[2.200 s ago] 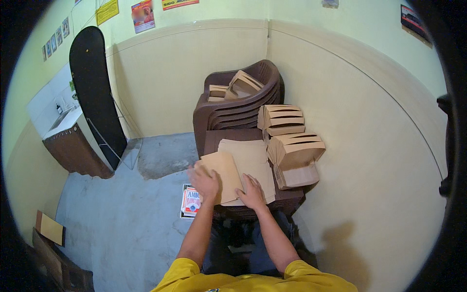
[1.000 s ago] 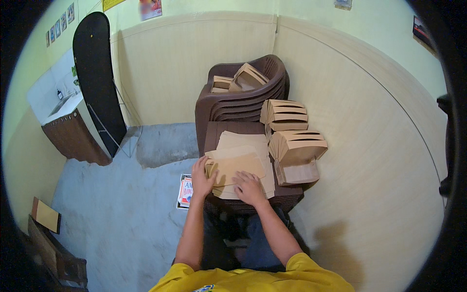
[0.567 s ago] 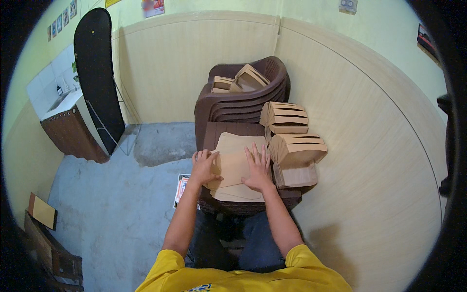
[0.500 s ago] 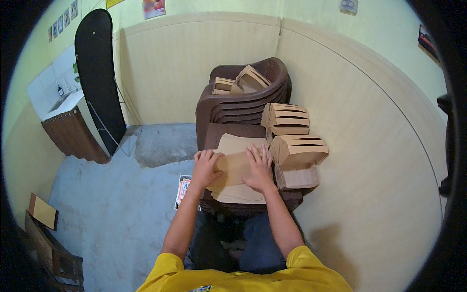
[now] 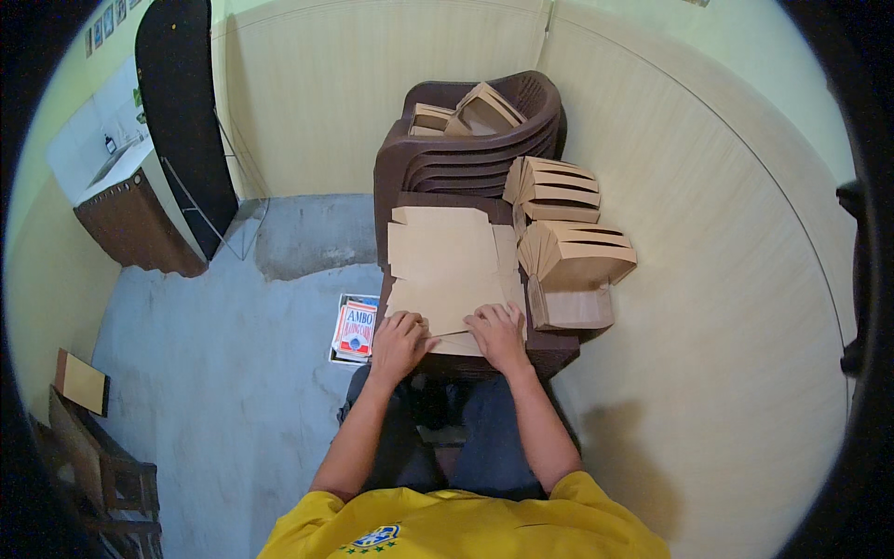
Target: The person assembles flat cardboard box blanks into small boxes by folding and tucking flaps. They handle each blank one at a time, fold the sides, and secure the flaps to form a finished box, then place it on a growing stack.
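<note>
A flat die-cut cardboard box blank lies opened out on the brown plastic chair stack before me, over more flat cardboard. Its near edge is between the curled fingers of my left hand, at its left corner. Toward the right corner, my right hand has its fingers bent over the same edge. Both thumbs point inward, and their tips are partly hidden. Folded cardboard boxes with slotted tops stand just right of the blank, one behind another.
Stacked brown chairs rise behind, with folded cardboard pieces on the top seat. An open carton of printed packs sits on the floor at left. A black ironing board leans by the sink counter. The wall runs close on the right.
The cardboard blank now lies spread out, reaching farther from me. Both hands have come back from its middle to its near edge, with fingers more curled. The view has tipped downward.
</note>
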Action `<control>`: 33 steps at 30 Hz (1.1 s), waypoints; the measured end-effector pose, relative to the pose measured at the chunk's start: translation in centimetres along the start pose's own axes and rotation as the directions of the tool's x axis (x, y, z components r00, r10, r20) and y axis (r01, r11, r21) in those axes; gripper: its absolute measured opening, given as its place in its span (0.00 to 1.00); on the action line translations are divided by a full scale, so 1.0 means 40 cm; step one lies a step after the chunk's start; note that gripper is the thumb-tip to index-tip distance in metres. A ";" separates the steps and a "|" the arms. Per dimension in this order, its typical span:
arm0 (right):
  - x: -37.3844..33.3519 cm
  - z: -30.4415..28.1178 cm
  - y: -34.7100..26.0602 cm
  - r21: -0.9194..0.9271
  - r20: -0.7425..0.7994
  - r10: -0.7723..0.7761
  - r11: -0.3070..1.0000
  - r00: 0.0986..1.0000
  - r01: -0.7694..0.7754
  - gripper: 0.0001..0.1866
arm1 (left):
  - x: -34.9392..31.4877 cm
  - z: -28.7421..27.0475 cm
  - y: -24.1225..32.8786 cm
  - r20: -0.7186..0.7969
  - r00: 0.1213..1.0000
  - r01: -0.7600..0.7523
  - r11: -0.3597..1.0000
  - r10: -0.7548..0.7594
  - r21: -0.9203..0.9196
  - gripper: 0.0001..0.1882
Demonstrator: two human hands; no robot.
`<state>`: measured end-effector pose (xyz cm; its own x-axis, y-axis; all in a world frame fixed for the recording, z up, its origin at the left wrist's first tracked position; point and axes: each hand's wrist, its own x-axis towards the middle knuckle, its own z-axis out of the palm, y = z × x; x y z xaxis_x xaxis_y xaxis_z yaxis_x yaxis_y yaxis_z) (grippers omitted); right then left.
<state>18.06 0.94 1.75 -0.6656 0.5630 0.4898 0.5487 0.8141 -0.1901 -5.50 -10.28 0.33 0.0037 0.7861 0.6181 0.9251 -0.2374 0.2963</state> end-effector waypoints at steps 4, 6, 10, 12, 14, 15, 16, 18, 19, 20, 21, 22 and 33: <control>0.031 -0.010 0.029 0.127 0.093 0.022 0.991 0.995 -0.034 0.07 | 0.039 0.004 -0.007 0.145 0.988 0.046 0.996 -0.058 0.080 0.12; 0.051 -0.010 0.034 0.123 0.137 0.048 0.990 0.989 -0.065 0.07 | 0.065 0.010 -0.012 0.236 0.969 0.051 0.991 -0.079 0.122 0.11; 0.116 -0.012 0.054 0.077 0.280 0.149 0.981 0.948 -0.177 0.10 | 0.132 0.027 -0.029 0.368 0.908 0.165 0.979 -0.199 0.122 0.08; 0.149 -0.014 0.072 0.079 0.371 0.255 0.950 0.893 -0.303 0.14 | 0.146 0.034 -0.031 0.433 0.838 0.370 0.929 -0.333 0.001 0.09; 0.179 -0.013 0.098 0.084 0.452 0.380 0.883 0.807 -0.463 0.20 | 0.141 0.037 -0.027 0.085 0.984 0.151 0.985 -0.157 0.079 0.11; 0.186 -0.012 0.112 0.123 0.446 0.418 0.847 0.791 -0.517 0.26 | 0.134 0.038 -0.022 -0.095 0.995 0.053 0.988 -0.040 0.146 0.12; 0.192 -0.010 0.127 0.162 0.441 0.455 0.808 0.774 -0.567 0.31 | 0.128 0.038 -0.021 -0.009 0.998 0.070 0.991 -0.070 0.116 0.13; 0.199 0.009 0.140 0.215 0.306 0.501 0.792 0.809 -0.572 0.42 | 0.120 0.040 -0.018 0.204 0.966 0.147 0.986 -0.159 0.076 0.14; 0.194 0.026 0.133 0.223 0.171 0.500 0.819 0.849 -0.528 0.47 | 0.114 0.042 -0.013 0.191 0.968 0.165 0.986 -0.163 0.007 0.13; 0.190 0.042 0.120 0.199 0.064 0.518 0.831 0.853 -0.520 0.53 | 0.109 0.046 -0.007 0.219 0.954 0.218 0.975 -0.204 -0.039 0.12; 0.183 0.060 0.101 0.162 -0.032 0.518 0.847 0.855 -0.507 0.56 | 0.105 0.049 -0.002 0.248 0.937 0.271 0.959 -0.244 -0.081 0.11; 0.174 0.078 0.073 0.100 -0.095 0.540 0.841 0.836 -0.532 0.59 | 0.104 0.055 0.005 0.214 0.938 0.303 0.944 -0.272 -0.131 0.09; 0.239 0.090 0.073 0.051 0.003 0.779 0.627 0.627 -0.778 0.46 | 0.086 0.072 -0.024 0.126 0.955 0.293 0.918 -0.268 -0.267 0.10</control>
<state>11.47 9.22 2.82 0.0081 0.9876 0.1569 0.8354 0.0796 -0.5439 -5.28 -5.69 0.08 -0.1964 0.8865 0.4190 0.7494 -0.1399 0.6472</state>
